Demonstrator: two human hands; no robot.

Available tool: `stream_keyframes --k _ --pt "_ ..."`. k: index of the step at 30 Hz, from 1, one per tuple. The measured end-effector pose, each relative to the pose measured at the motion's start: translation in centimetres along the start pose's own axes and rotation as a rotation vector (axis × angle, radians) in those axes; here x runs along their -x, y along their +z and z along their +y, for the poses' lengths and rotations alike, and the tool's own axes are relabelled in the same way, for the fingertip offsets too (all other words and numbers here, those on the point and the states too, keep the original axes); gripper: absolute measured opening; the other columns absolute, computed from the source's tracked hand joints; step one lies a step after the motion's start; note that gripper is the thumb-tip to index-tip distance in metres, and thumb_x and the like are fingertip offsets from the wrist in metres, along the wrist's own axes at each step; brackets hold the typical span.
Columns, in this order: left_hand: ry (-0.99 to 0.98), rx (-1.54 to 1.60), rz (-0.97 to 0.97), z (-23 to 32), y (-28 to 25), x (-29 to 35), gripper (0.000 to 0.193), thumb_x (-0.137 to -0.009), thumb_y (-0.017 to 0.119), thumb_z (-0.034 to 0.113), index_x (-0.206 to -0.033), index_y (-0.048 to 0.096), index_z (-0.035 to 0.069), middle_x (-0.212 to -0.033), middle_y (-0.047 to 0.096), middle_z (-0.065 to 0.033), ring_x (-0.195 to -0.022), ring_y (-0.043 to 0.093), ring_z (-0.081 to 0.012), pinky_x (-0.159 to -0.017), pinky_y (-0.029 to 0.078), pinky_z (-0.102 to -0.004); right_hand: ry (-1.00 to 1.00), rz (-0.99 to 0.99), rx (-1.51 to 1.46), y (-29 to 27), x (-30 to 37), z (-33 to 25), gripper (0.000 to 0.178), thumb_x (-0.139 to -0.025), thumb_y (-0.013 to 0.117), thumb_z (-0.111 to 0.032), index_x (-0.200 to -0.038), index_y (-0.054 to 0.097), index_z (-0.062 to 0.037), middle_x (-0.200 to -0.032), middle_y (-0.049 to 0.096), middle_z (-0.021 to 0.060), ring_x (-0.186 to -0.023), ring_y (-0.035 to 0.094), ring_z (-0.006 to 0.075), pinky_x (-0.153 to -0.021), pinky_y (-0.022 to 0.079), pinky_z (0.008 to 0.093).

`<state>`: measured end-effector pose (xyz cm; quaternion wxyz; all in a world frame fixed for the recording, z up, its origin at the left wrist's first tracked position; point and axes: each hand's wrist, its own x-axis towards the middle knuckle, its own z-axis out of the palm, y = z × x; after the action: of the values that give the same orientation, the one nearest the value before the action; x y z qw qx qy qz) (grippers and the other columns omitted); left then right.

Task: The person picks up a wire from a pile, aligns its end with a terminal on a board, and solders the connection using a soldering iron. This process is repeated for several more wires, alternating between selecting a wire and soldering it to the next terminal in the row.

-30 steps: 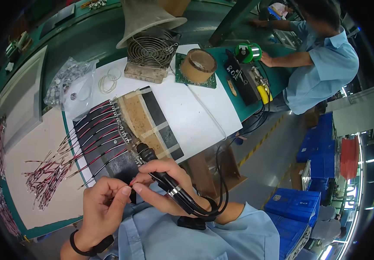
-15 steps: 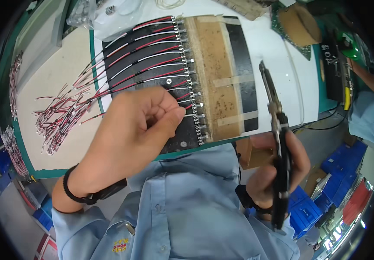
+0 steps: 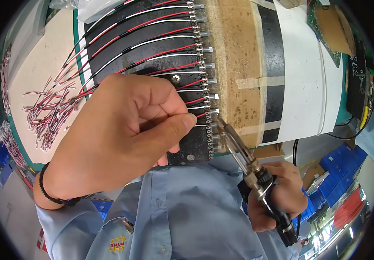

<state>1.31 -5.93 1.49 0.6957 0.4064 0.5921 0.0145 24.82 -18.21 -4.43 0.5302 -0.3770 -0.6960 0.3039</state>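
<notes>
My left hand is closed in a pinch over the black board. A short red wire and a white wire come out past its thumb tip to a row of small metal terminals; the fingers hide the rest of them. My right hand is closed around the black handle of a soldering iron with a thin metal tube beside its shaft. The iron's tip points up and left, close to the terminal by the pinched wires; contact cannot be made out. Red and white wires run left from the terminals farther up.
A brown strip with tape across it lies right of the terminals. Loose red and white wires are heaped on the left. At the far right stand a green circuit board with a brown roll and a black box. Blue bins sit below.
The soldering iron has swung left and down from over the white surface to the terminals near my left hand. My left hand still pinches by the terminals; the view has moved closer.
</notes>
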Motion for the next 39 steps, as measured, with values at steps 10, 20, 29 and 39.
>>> stream_keyframes --k 10,20,29,39 --pt "0.036 0.048 -0.047 -0.5 -0.5 -0.3 0.013 -0.092 0.067 0.006 -0.083 0.063 -0.003 -0.066 0.065 -0.0067 -0.052 0.060 -0.0079 -0.046 0.045 -0.0200 0.012 -0.034 -0.012 0.7 -0.6 0.6 0.051 -0.091 0.063 -0.042 -0.112 0.054 0.0028 -0.058 0.058 0.0083 -0.048 0.059 0.0234 -0.044 0.042 0.0328" --pt "0.061 0.071 -0.062 -0.8 -0.5 -0.5 0.013 -0.092 0.067 0.005 -0.082 0.062 -0.003 -0.066 0.065 -0.0074 -0.051 0.058 -0.0076 -0.045 0.044 -0.0201 0.036 0.026 -0.025 0.7 -0.3 0.3 0.048 -0.093 0.060 -0.042 -0.112 0.053 0.0014 -0.062 0.059 0.0103 -0.052 0.060 0.0246 -0.052 0.046 0.0350" --pt "0.084 0.042 -0.054 -1.1 -0.5 -0.5 0.014 -0.092 0.066 0.005 -0.082 0.062 -0.004 -0.066 0.065 -0.0079 -0.052 0.058 -0.0067 -0.045 0.044 -0.0195 0.098 -0.029 0.030 0.5 -0.1 -0.2 0.051 -0.096 0.054 -0.048 -0.118 0.049 -0.0022 -0.068 0.062 0.0140 -0.058 0.062 0.0256 -0.057 0.049 0.0358" --pt "0.053 0.027 -0.027 -0.6 -0.3 -0.3 0.013 -0.093 0.065 0.006 -0.084 0.064 -0.003 -0.066 0.065 -0.0070 -0.052 0.057 -0.0070 -0.046 0.043 -0.0195 0.188 -0.025 0.024 -0.3 0.4 -1.2 0.053 -0.096 0.054 -0.051 -0.122 0.047 -0.0049 -0.072 0.064 0.0165 -0.061 0.064 0.0260 -0.058 0.049 0.0348"
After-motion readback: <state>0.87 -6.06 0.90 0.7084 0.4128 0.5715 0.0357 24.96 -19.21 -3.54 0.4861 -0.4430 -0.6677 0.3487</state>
